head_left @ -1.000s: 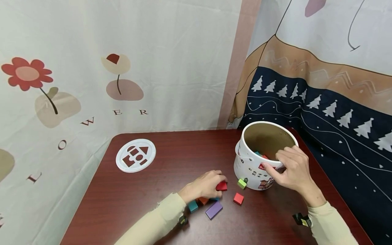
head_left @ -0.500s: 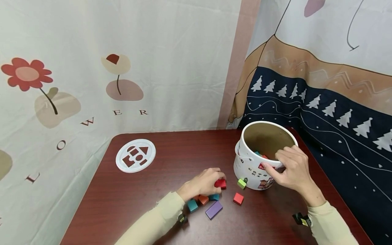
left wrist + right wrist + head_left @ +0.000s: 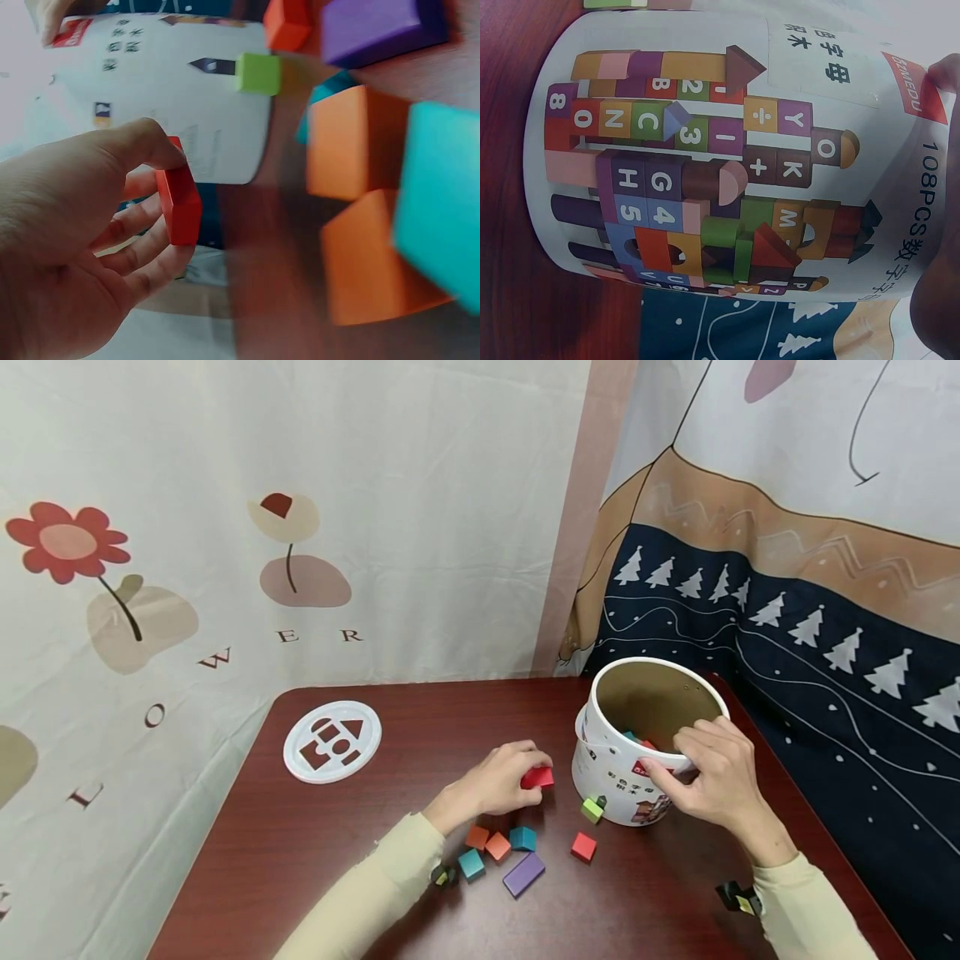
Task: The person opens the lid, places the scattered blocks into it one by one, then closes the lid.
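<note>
My left hand [image 3: 498,781] pinches a red block [image 3: 180,196] between thumb and fingers, raised off the table to the left of the bucket. With my right hand [image 3: 716,768] I grip the near right rim of the white bucket [image 3: 611,781], fingers over the edge and thumb outside. A few blocks, teal and red, show inside it; the rest of its inside is hidden. Below my left hand lie two orange blocks [image 3: 498,847], teal blocks [image 3: 472,865] and a purple block [image 3: 524,875]. A red cube [image 3: 583,847] and a green block [image 3: 592,810] lie near the bucket's foot.
A round white lid [image 3: 370,737] with shaped holes lies flat at the table's back left. Patterned cloth [image 3: 450,527] hangs behind the table [image 3: 262,860] and along its right side.
My left hand has lifted the red block up and away from the pile, uncovering the orange and teal blocks. My right hand and the bucket have stayed in place.
</note>
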